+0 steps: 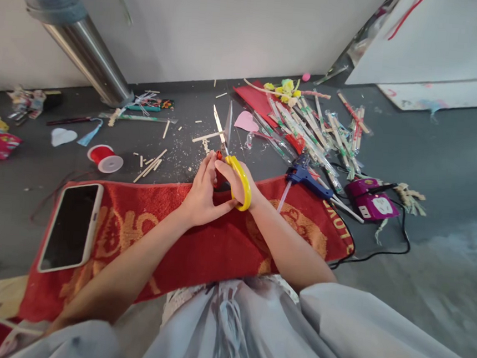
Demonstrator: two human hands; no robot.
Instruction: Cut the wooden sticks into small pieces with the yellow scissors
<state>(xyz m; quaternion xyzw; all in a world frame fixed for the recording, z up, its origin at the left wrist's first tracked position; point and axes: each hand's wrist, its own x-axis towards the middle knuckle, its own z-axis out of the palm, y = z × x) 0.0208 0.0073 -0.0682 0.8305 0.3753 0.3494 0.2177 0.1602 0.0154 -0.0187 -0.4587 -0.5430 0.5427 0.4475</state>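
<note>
My right hand [240, 180] is closed on scissors with yellow handles [245, 188]. Their blades [223, 125] stand apart and point away from me. Close beside it, my left hand [204, 190] has its fingers bent together with the thumb stretched toward the scissors handle. A small red thing [219, 155] shows at its fingertips; its kind is unclear and mostly hidden. By the blades is a thin pale stick [207, 137]; whether a hand touches it I cannot tell. Both hands are over the far edge of a red towel [197, 264].
Cut sticks [151, 166] and a red spool [102, 157] lie left, beyond a phone [71, 227]. Wrapped sticks [309, 132], a blue glue gun [309, 178] and a purple box [371, 199] with a black cord are right. A steel flask [90, 54] stands behind.
</note>
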